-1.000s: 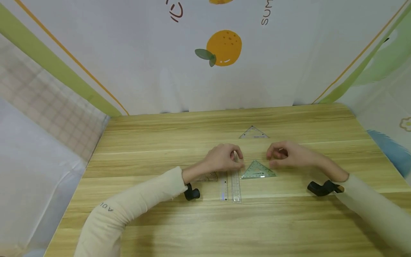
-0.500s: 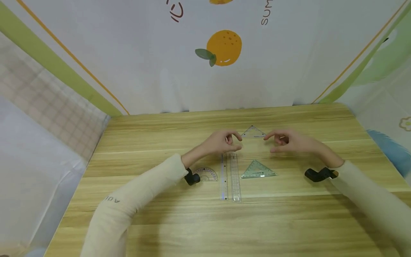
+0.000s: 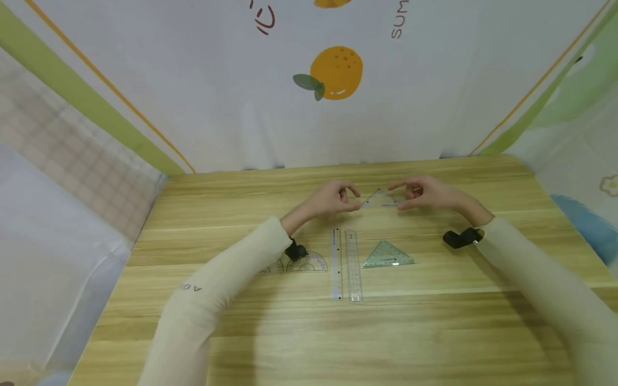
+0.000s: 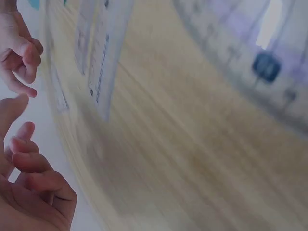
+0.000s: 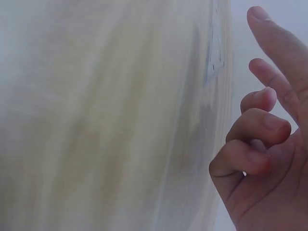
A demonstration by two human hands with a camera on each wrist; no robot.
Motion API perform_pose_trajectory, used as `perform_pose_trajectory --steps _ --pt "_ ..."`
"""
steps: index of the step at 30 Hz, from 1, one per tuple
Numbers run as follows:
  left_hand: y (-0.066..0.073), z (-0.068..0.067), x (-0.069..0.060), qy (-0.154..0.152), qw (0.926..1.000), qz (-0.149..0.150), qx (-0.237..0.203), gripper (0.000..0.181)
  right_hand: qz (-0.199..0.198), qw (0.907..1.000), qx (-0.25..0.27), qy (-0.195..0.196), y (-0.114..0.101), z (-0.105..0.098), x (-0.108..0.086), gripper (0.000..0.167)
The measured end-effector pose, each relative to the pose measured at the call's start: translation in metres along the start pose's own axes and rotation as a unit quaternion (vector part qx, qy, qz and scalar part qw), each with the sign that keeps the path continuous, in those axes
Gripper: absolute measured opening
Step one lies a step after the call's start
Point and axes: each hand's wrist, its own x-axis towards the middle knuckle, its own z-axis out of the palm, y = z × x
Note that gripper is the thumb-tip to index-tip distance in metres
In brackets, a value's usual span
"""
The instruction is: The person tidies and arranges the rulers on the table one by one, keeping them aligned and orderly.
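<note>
A clear set square [image 3: 380, 200] lies flat near the back of the table. My left hand [image 3: 330, 197] hovers by its left corner, thumb and index finger apart and curved, holding nothing. Across from it, my right hand [image 3: 427, 194] is at the right side, its fingers loosely bent. In the right wrist view, a gap separates that hand [image 5: 274, 144] from the set square [image 5: 215, 53]. The left wrist view shows the left hand [image 4: 36, 187] with bent fingers and nothing in them. Closer to me lies a green set square [image 3: 388, 256].
Two clear rulers lie side by side, a left ruler [image 3: 336, 268] and a right ruler [image 3: 354, 268]. Left of them is a protractor [image 3: 313, 262], with another protractor [image 3: 275, 267] partly under the left forearm. A printed cloth [image 3: 270, 123] hangs behind the table [image 3: 376, 338].
Both hands have moved away from me, from beside the green set square to the clear one at the back. The protractors have come into fuller view. The pieces on the table look unmoved.
</note>
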Motion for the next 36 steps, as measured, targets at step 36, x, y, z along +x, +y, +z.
perform_pose_trajectory --steps 36 --pt "-0.001 0.012 0.037 -0.005 0.991 -0.064 0.117 0.038 0.023 0.9956 -0.074 -0.052 0.003 -0.008 0.035 0.064"
